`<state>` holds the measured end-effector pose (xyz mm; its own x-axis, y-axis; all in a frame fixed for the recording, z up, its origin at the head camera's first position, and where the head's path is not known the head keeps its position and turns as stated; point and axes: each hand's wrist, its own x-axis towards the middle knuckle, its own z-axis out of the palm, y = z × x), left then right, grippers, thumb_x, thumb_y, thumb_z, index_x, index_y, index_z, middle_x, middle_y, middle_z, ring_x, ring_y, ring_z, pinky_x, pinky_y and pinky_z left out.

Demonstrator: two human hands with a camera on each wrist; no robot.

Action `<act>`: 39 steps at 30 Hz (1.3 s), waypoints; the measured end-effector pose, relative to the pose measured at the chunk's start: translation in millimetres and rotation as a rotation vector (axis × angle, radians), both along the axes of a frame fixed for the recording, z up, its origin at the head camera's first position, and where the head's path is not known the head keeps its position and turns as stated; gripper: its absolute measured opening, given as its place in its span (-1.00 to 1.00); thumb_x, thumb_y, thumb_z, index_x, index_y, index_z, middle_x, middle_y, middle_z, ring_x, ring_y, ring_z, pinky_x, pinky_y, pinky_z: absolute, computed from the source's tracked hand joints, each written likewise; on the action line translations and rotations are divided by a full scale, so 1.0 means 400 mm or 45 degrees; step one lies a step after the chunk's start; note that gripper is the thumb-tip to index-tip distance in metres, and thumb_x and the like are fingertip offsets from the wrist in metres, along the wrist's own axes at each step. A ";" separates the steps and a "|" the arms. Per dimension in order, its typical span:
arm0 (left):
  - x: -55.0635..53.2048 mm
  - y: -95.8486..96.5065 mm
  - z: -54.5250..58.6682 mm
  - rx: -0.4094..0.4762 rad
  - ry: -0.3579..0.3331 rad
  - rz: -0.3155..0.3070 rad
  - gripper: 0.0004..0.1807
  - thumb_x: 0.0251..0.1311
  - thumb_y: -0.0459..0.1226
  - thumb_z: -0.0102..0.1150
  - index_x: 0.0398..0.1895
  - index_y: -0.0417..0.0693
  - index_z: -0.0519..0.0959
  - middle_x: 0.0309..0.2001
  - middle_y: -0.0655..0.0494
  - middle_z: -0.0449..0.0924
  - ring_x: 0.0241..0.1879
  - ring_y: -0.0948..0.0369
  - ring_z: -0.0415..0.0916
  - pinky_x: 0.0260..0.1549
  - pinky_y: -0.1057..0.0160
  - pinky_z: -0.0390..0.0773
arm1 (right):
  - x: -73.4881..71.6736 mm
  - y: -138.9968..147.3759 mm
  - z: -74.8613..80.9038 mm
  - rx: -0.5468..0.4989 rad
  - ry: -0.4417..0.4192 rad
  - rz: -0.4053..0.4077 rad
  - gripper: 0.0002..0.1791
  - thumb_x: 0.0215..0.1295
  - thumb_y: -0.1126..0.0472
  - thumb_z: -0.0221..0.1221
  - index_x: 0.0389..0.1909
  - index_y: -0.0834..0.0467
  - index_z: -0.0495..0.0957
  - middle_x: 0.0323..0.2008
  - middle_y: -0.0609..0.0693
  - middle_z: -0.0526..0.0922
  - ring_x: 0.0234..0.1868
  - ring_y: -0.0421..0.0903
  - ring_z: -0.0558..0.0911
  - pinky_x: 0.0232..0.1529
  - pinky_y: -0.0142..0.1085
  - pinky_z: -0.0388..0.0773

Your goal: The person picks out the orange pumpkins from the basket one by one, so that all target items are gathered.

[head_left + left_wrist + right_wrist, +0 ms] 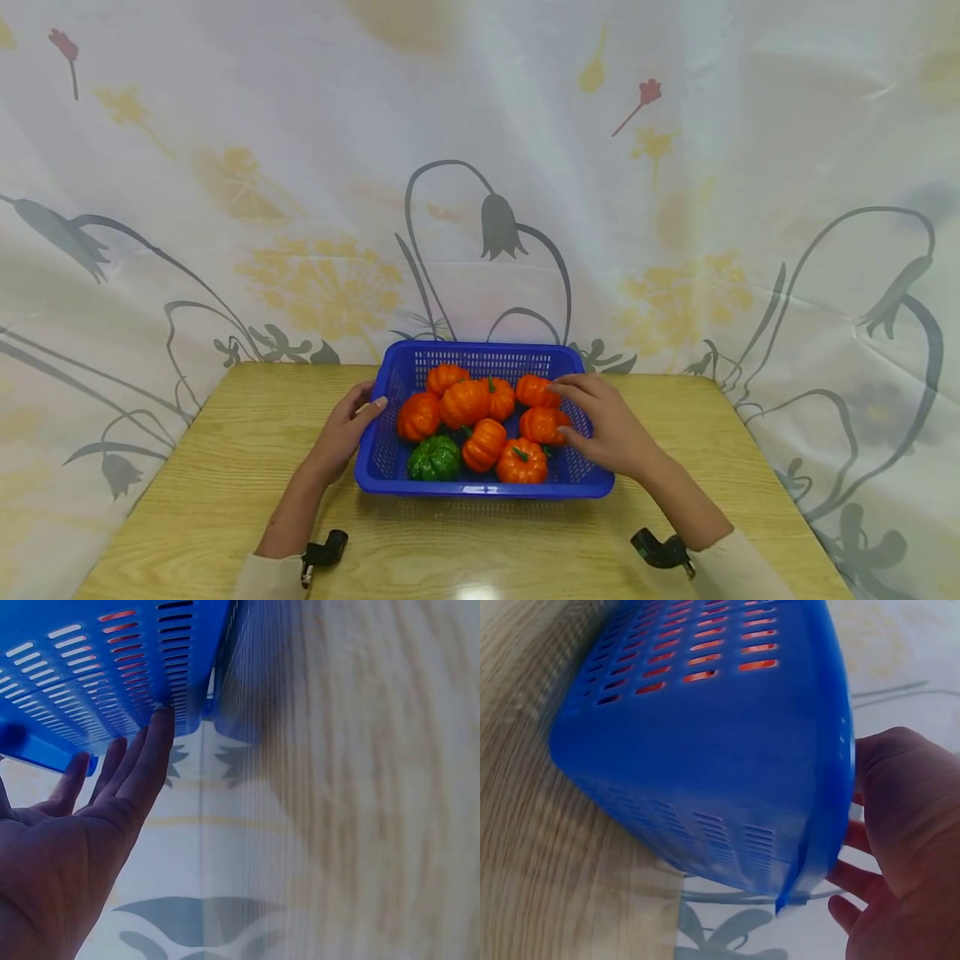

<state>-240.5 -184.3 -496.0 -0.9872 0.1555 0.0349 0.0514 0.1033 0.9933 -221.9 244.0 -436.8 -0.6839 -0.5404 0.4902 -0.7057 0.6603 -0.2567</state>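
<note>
A blue plastic basket [483, 489] with slotted walls stands on the table, holding several small orange pumpkins [464, 404] and one green pumpkin [435, 459]. My left hand [347, 429] holds the basket's left side, thumb over the rim. In the left wrist view its long fingers [142, 761] lie against the outer wall. My right hand [609, 421] reaches over the right rim, fingers spread beside two orange pumpkins [544, 426]. Whether its fingertips touch them is hard to tell. The right wrist view shows that hand [904, 847] beyond the rim, its fingertips partly hidden by the basket [697, 757].
The light wooden table [480, 550] extends around the basket to the left, right and front. Behind it hangs a pale cloth [480, 108] printed with flowers, close to the basket's back edge. Black wrist mounts [325, 550] sit on both forearms.
</note>
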 end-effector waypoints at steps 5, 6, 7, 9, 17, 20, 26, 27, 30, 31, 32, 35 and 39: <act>0.002 0.001 -0.001 0.007 0.011 0.005 -0.45 0.62 -0.15 0.07 0.51 -0.25 0.35 0.40 -0.31 0.40 0.22 -0.14 0.51 -0.02 0.23 0.68 | -0.002 -0.014 -0.001 0.039 -0.061 -0.012 -0.42 0.20 0.35 0.45 0.28 0.19 0.63 0.25 0.16 0.62 0.27 0.25 0.56 0.27 0.25 0.51; 0.002 0.001 -0.001 0.009 0.009 0.006 -0.45 0.62 -0.15 0.08 0.51 -0.25 0.35 0.41 -0.31 0.40 0.23 -0.14 0.51 -0.01 0.23 0.68 | -0.004 -0.016 -0.001 0.050 -0.071 -0.017 -0.42 0.21 0.35 0.45 0.29 0.18 0.62 0.25 0.16 0.62 0.27 0.24 0.56 0.28 0.24 0.51; 0.002 0.001 -0.002 0.011 0.006 0.008 -0.45 0.62 -0.15 0.08 0.51 -0.25 0.35 0.41 -0.31 0.40 0.24 -0.15 0.50 -0.01 0.23 0.68 | -0.006 -0.019 -0.001 0.062 -0.082 -0.023 -0.42 0.21 0.35 0.45 0.29 0.18 0.62 0.26 0.17 0.61 0.28 0.25 0.56 0.28 0.24 0.51; 0.001 0.001 -0.003 0.014 0.000 0.012 -0.45 0.62 -0.15 0.08 0.50 -0.24 0.36 0.42 -0.30 0.39 0.27 -0.17 0.48 0.01 0.23 0.67 | -0.010 -0.023 -0.002 0.084 -0.101 -0.025 -0.42 0.22 0.34 0.45 0.29 0.18 0.62 0.27 0.17 0.61 0.28 0.25 0.57 0.28 0.23 0.53; 0.003 0.001 -0.006 0.018 -0.016 0.010 -0.45 0.63 -0.11 0.07 0.50 -0.23 0.38 0.41 -0.29 0.42 0.30 -0.18 0.48 0.09 0.16 0.66 | -0.031 -0.032 -0.003 0.161 -0.147 0.022 -0.44 0.17 0.35 0.46 0.25 0.22 0.66 0.25 0.15 0.62 0.27 0.21 0.59 0.27 0.14 0.56; 0.005 0.001 -0.004 0.025 -0.027 -0.002 -0.44 0.63 -0.10 0.06 0.52 -0.22 0.36 0.42 -0.29 0.40 0.31 -0.18 0.48 0.11 0.13 0.67 | -0.033 -0.035 -0.002 0.207 -0.171 0.073 -0.43 0.15 0.36 0.46 0.24 0.19 0.67 0.25 0.13 0.62 0.28 0.20 0.59 0.27 0.13 0.57; 0.004 0.001 0.000 0.019 -0.024 -0.002 -0.44 0.63 -0.10 0.06 0.52 -0.20 0.36 0.44 -0.28 0.40 0.31 -0.19 0.48 0.10 0.14 0.67 | -0.035 -0.043 -0.003 0.337 -0.205 0.137 -0.45 0.15 0.34 0.49 0.21 0.08 0.69 0.21 0.08 0.63 0.21 0.13 0.61 0.18 0.06 0.63; 0.004 0.001 0.000 0.020 -0.024 -0.002 -0.44 0.63 -0.10 0.06 0.52 -0.20 0.37 0.43 -0.29 0.40 0.31 -0.19 0.49 0.09 0.14 0.67 | -0.035 -0.044 -0.004 0.360 -0.201 0.140 -0.45 0.14 0.34 0.49 0.20 0.07 0.70 0.21 0.08 0.63 0.20 0.13 0.61 0.16 0.05 0.64; 0.003 0.000 -0.001 0.028 -0.023 -0.012 -0.44 0.63 -0.09 0.06 0.52 -0.21 0.36 0.43 -0.29 0.40 0.29 -0.19 0.50 0.09 0.13 0.68 | -0.037 -0.046 -0.009 0.406 -0.179 0.142 -0.44 0.10 0.37 0.50 0.18 0.06 0.72 0.20 0.11 0.63 0.20 0.14 0.61 0.16 0.06 0.64; 0.003 0.000 -0.002 0.031 -0.022 -0.014 -0.43 0.63 -0.09 0.06 0.52 -0.22 0.36 0.43 -0.30 0.40 0.29 -0.19 0.50 0.09 0.13 0.69 | -0.038 -0.047 -0.011 0.413 -0.170 0.145 -0.44 0.09 0.38 0.50 0.17 0.06 0.72 0.19 0.12 0.63 0.20 0.15 0.61 0.17 0.06 0.64; 0.003 0.000 -0.003 0.033 -0.023 -0.017 -0.43 0.63 -0.09 0.06 0.52 -0.22 0.36 0.43 -0.30 0.40 0.29 -0.19 0.50 0.09 0.12 0.69 | -0.039 -0.048 -0.012 0.419 -0.161 0.147 -0.45 0.08 0.39 0.50 0.15 0.06 0.73 0.19 0.12 0.63 0.20 0.15 0.61 0.18 0.06 0.63; 0.004 -0.001 -0.005 0.033 -0.023 -0.018 -0.42 0.63 -0.08 0.06 0.53 -0.21 0.35 0.44 -0.29 0.39 0.29 -0.18 0.50 0.10 0.11 0.69 | -0.041 -0.050 -0.014 0.409 -0.133 0.159 -0.46 0.05 0.44 0.46 0.12 0.07 0.74 0.16 0.12 0.64 0.18 0.15 0.62 0.19 0.06 0.62; 0.005 0.001 -0.004 0.037 -0.025 -0.020 -0.42 0.63 -0.08 0.06 0.53 -0.20 0.35 0.44 -0.29 0.39 0.30 -0.18 0.49 0.10 0.12 0.68 | -0.042 -0.051 -0.018 0.379 -0.103 0.174 -0.46 0.01 0.48 0.42 0.07 0.08 0.74 0.13 0.10 0.66 0.13 0.13 0.63 0.18 0.06 0.62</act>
